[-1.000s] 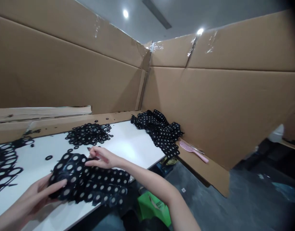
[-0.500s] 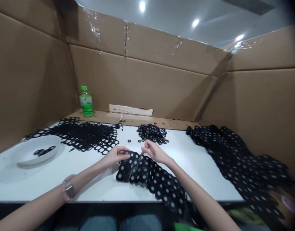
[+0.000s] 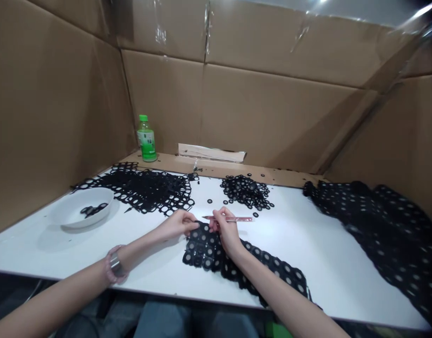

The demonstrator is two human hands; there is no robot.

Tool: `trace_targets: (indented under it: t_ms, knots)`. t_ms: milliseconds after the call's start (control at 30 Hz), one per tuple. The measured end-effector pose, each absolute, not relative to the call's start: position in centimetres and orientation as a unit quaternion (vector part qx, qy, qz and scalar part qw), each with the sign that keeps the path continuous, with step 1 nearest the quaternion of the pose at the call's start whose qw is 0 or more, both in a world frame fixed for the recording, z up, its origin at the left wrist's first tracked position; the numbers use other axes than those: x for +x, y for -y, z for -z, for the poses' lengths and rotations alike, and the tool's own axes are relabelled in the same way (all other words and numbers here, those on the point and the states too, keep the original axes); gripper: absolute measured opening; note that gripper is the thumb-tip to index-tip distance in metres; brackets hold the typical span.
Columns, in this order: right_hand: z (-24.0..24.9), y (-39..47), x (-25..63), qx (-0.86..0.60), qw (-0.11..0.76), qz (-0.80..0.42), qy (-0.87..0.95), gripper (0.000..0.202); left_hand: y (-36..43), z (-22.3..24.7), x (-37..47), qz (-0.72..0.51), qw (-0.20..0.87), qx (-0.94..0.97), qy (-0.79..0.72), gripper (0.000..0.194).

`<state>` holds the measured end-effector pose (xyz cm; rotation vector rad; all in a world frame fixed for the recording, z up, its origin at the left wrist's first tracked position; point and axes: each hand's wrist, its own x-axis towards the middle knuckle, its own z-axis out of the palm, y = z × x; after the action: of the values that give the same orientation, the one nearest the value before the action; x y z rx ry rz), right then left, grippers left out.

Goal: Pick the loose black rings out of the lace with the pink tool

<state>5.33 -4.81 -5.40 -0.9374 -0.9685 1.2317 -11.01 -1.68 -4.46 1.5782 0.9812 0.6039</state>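
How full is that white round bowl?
Far from full: a few small black pieces lie inside the white round bowl, and much of its inner surface shows.

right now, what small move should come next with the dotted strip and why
Probably bring the pen-like tool to the dotted strip beside the left hand: that hand pinches the strip's edge, and the right hand holds the tool, dark tip pointing that way.

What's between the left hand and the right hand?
Head view: the edge of a black pale-dotted strip and, above it in frame, the dark tip of a slim reddish pencil-shaped tool.
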Motion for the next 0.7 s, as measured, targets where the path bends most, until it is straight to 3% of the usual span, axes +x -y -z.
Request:
trace_targets:
  t_ms: [267, 700]
  knots:
    - [5.3, 5.1, 5.6, -0.483, 0.559, -0.469, 0.484, 0.026, 1.0, 4.7, -11.2, -0.257, 0.597, 0.631, -0.424, 0.032]
    - [4.2, 5.6, 5.4, -0.522, 0.497, -0.384, 0.576, 0.024, 1.9, 3.7, -11.1, -0.278, 0.571, 0.646, -0.424, 0.031]
